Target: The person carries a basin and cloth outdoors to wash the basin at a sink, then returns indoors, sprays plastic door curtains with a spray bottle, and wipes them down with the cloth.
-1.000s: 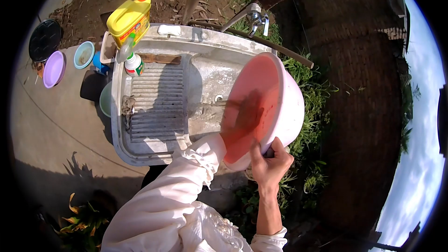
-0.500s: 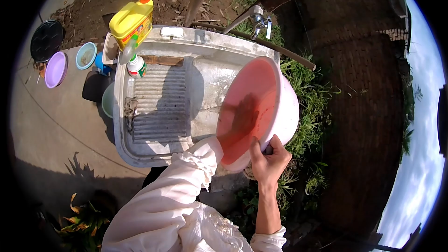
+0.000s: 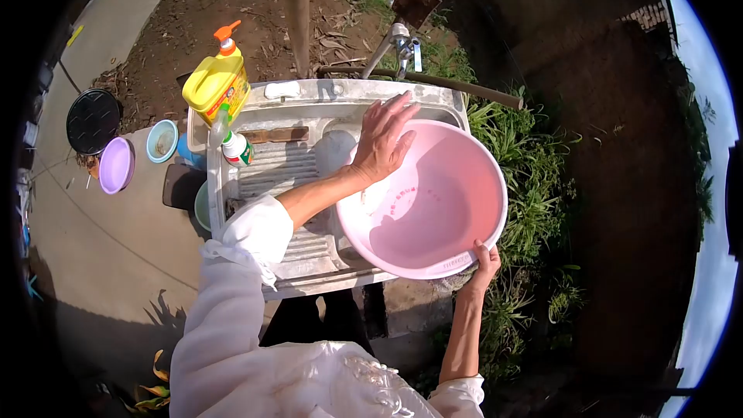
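One round pink plastic basin [image 3: 433, 224] is occupying the three-o'clock side of one grey, ridged, rectangular sink [image 3: 309, 285]. Left hand [image 3: 381, 139] is spreading its fingers at the basin's eleven o'clock, grasping nothing; right hand [image 3: 486, 261] is pinching the basin's rim around four-thirty.

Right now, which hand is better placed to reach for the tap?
Probably the left hand: it looks empty and is nearer the tap, while the right hand grips the pink basin.
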The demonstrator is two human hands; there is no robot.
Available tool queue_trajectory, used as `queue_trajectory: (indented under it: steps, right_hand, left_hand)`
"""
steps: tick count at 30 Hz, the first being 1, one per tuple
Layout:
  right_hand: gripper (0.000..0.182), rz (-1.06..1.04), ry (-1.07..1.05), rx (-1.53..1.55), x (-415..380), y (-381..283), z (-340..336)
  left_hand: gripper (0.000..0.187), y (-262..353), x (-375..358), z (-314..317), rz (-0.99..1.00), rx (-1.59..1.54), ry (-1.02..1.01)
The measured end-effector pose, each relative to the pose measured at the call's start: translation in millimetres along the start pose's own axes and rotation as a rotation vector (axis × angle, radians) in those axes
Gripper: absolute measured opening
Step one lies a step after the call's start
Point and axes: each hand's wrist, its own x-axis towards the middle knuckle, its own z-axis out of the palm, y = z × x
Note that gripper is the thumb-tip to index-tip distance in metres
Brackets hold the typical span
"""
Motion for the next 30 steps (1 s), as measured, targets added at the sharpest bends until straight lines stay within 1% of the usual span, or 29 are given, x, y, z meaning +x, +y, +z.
queue_trajectory:
  steps: [1,3,5,6,7,9,10,11,13,14,15,17,18,19,21,22,23,25,26,28,30]
  right_hand:
    - [0.021,0.004,-0.017,0.041,1.8,1.6,1.7]
    - [0.019,-0.024,-0.046,0.093,15.6,18.0,-2.3]
    - [0.017,-0.030,-0.094,0.188,28.3,22.6,4.1]
    - [0.015,-0.028,-0.118,0.245,34.3,24.4,8.8]
    - [0.015,-0.042,-0.112,0.258,41.1,28.2,13.4]
    - [0.015,-0.036,-0.131,0.253,56.6,36.8,18.9]
    - [0.015,-0.007,-0.150,0.289,60.3,36.7,23.6]
    - [0.015,-0.003,-0.149,0.308,64.3,37.8,27.8]
    - [0.013,0.028,-0.163,0.338,73.9,40.4,34.1]
    - [0.012,0.047,-0.173,0.391,80.1,43.4,37.4]
    - [0.013,0.065,-0.188,0.411,86.0,46.9,39.5]
    - [0.015,0.123,-0.238,0.456,99.2,53.2,43.4]
    - [0.015,0.132,-0.241,0.460,103.1,55.0,43.5]
    - [0.015,0.133,-0.255,0.455,105.6,51.6,45.7]
    - [0.015,0.144,-0.280,0.460,111.7,51.9,51.4]
    - [0.015,0.149,-0.293,0.470,115.3,52.9,53.4]
    - [0.016,0.152,-0.305,0.478,118.6,53.8,54.9]
    - [0.015,0.161,-0.303,0.471,123.0,52.9,57.8]
    - [0.015,0.166,-0.300,0.459,124.3,51.1,58.2]
    - [0.015,0.152,-0.318,0.432,124.8,44.4,55.7]
    - [0.016,0.134,-0.332,0.417,122.8,30.0,53.9]
  left_hand:
    - [0.050,-4.7,24.0,-15.5,0.086,0.099,0.005]
    - [0.052,-15.8,68.1,-32.2,0.275,0.343,-0.138]
    - [0.047,-41.8,99.9,-33.2,0.451,0.481,-0.317]
    - [0.046,-48.8,111.0,-37.6,0.554,0.584,-0.356]
    - [0.046,-50.7,120.5,-37.6,0.557,0.605,-0.354]
    - [0.042,-54.0,143.6,-38.9,0.662,0.558,-0.531]
    - [0.036,-38.9,156.2,-43.9,0.592,0.572,-0.633]
    - [0.036,-35.0,161.8,-40.7,0.603,0.585,-0.642]
    - [0.034,-30.5,172.1,-31.2,0.523,0.631,-0.764]
    - [0.037,-31.3,177.5,-27.6,0.472,0.631,-0.810]
    - [0.037,-33.7,181.9,-27.7,0.476,0.637,-0.813]
    - [0.043,-40.6,186.8,-33.9,0.646,0.486,-0.693]
    - [0.050,-42.9,191.6,-39.7,0.677,0.551,-0.810]
    - [0.050,-45.4,194.5,-43.4,0.670,0.557,-0.820]
    - [0.052,-48.3,200.9,-51.2,0.676,0.529,-0.965]
    - [0.054,-36.9,204.1,-54.5,0.604,0.534,-1.074]
    - [0.054,-39.7,201.2,-53.5,0.599,0.539,-1.080]
    - [0.049,-44.7,193.5,-49.4,0.697,0.478,-0.933]
    - [0.049,-44.2,186.1,-48.0,0.694,0.477,-0.933]
    - [0.044,-35.6,155.0,-45.7,0.565,0.479,-0.443]
    - [0.039,-39.1,95.5,-22.7,0.056,0.291,-0.058]
